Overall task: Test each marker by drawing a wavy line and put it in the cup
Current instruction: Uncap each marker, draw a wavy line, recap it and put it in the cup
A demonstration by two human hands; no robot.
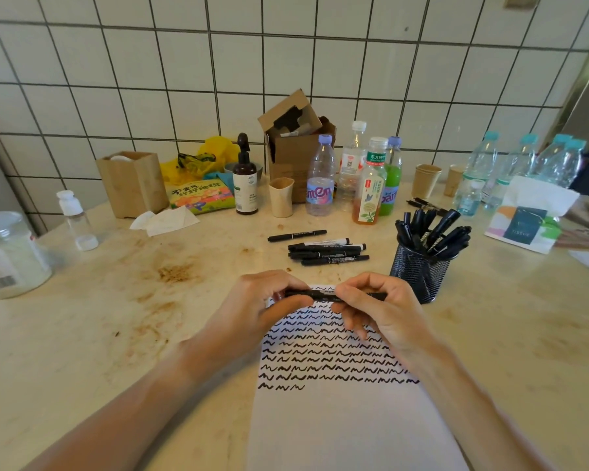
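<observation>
I hold one black marker (320, 295) level between both hands, above the top of the white paper (347, 426). My left hand (266, 307) grips its left end and my right hand (378, 307) grips the right part. Many rows of black wavy lines cover the upper half of the sheet. A loose pile of black markers (327, 251) lies on the table beyond the paper, with one more marker (296, 235) a little farther back. The black mesh cup (419, 273), with several markers standing in it, is to the right of my right hand.
Behind the markers stand several plastic bottles (320, 178), a beige cup (281, 197), a pump bottle (245, 178) and a cardboard box (296, 137). A clear jar (7, 253) sits at far left, a tissue pack (527, 215) at right. The tiled wall closes the back.
</observation>
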